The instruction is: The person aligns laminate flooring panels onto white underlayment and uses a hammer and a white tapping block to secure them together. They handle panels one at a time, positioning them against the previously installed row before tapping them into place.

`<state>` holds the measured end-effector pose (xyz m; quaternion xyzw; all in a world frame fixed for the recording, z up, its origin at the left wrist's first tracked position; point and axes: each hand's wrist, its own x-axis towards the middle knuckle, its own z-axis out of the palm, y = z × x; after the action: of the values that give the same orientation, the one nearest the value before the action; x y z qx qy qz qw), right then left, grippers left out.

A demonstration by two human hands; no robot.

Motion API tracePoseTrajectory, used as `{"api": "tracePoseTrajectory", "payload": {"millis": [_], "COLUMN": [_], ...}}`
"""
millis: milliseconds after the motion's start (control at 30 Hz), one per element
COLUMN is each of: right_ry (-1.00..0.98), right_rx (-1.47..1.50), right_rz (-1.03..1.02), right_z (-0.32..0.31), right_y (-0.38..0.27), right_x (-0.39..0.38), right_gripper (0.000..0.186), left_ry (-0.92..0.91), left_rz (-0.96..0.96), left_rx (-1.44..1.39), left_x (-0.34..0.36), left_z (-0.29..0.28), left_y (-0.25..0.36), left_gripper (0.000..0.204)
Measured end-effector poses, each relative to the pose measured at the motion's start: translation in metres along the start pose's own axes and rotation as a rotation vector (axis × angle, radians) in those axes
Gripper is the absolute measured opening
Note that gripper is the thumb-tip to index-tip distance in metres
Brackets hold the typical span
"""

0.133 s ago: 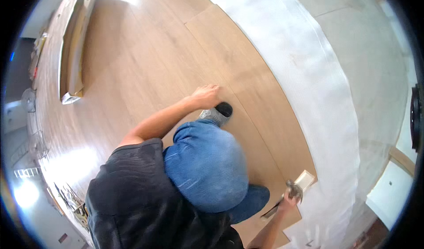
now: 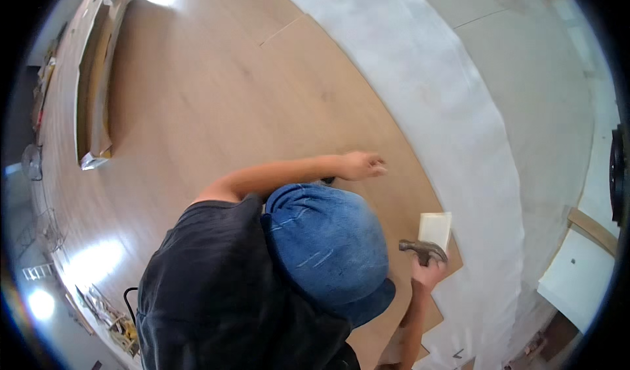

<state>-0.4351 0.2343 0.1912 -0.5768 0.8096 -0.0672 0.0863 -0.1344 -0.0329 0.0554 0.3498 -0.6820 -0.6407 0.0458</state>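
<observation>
Bare above the wooden floorboards [image 2: 216, 107], my left hand [image 2: 361, 165] is stretched toward the boards' right edge, its fingers loosely apart, slightly blurred, with nothing in them. My right hand [image 2: 428, 275] is closed around a claw hammer [image 2: 423, 248], whose metal head shows above the fist; most of its handle is hidden. Just beyond the hammer head is a pale rectangular block [image 2: 435, 229], near the edge of the boards. Whether the right fingers also hold this block I cannot tell. My bent knee in blue denim [image 2: 328, 245] lies between the arms.
White underlay sheet [image 2: 453, 127] runs along the boards' right edge, with grey floor [image 2: 531, 88] beyond it. The boards end in steps at the lower right. A long open carton [image 2: 95, 94] stands at the far left. Scraps [image 2: 121, 330] lie at the lower left.
My left hand has left its place beside my foot and moved right. My right hand has moved up with the hammer, now turned crosswise; the pale block has shifted farther up along the edge.
</observation>
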Motion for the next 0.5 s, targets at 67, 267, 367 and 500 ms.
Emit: {"api": "tracePoseTrajectory", "payload": {"millis": [67, 267, 367, 500], "right_ry": [-0.016, -0.065, -0.132, -0.307], "right_rx": [-0.2, -0.194, -0.188, -0.091], "right_rz": [-0.083, -0.199, -0.386, -0.452], "right_z": [0.018, 0.077, 0.067, 0.051], "right_y": [-0.052, -0.199, -0.223, -0.231], "right_x": [0.04, 0.169, 0.201, 0.263], "right_gripper": [0.032, 0.041, 0.04, 0.038], "left_ry": [-0.065, 0.225, 0.216, 0.626], "left_rz": [0.17, 0.085, -0.051, 0.114], "left_rx": [-0.034, 0.098, 0.208, 0.333], "left_x": [0.017, 0.042, 0.068, 0.12], "left_z": [0.005, -0.087, -0.132, -0.245], "left_y": [0.034, 0.038, 0.027, -0.027], "left_gripper": [0.059, 0.044, 0.041, 0.038]}}
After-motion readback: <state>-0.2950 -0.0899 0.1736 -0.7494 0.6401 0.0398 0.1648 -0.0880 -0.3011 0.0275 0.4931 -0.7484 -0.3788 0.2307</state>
